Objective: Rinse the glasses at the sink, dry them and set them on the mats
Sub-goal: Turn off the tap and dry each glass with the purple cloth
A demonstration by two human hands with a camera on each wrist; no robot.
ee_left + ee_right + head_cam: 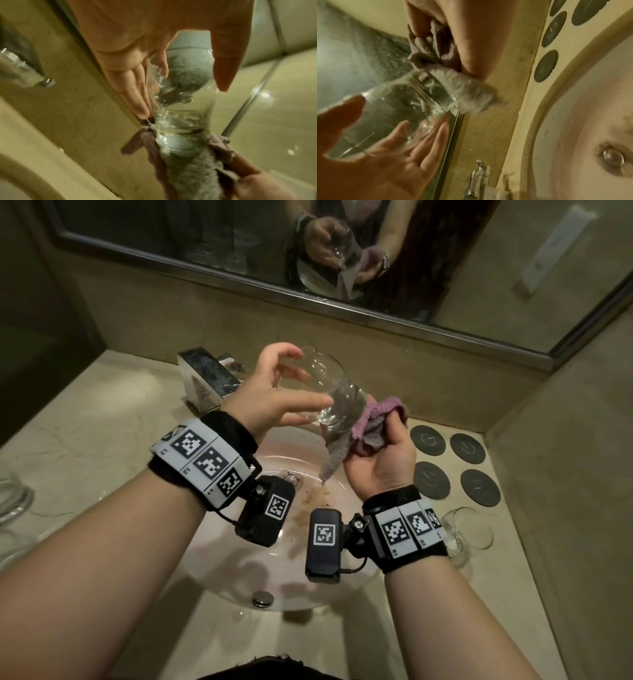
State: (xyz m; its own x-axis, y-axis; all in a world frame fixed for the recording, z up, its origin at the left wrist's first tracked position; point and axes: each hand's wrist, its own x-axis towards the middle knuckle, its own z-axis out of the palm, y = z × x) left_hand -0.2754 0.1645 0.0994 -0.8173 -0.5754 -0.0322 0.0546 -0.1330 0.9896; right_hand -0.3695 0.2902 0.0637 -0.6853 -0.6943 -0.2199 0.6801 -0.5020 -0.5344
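Observation:
Over the sink (219,563) my left hand (274,392) holds a clear glass (329,385) tilted, thumb below it and fingers over its top. In the left wrist view the thumb and fingers lie along opposite sides of the glass (181,108). My right hand (380,453) grips a pink and grey cloth (370,422) whose end is pushed into the mouth of the glass (393,108). The cloth (465,88) bunches at the rim. Several dark round mats (428,440) lie bare on the counter to the right.
Another glass (469,529) lies on its side on the counter by my right wrist. More glassware (13,501) stands at the far left edge. A chrome faucet (205,374) sits behind the basin, with a mirror (205,241) above. A wall closes the right side.

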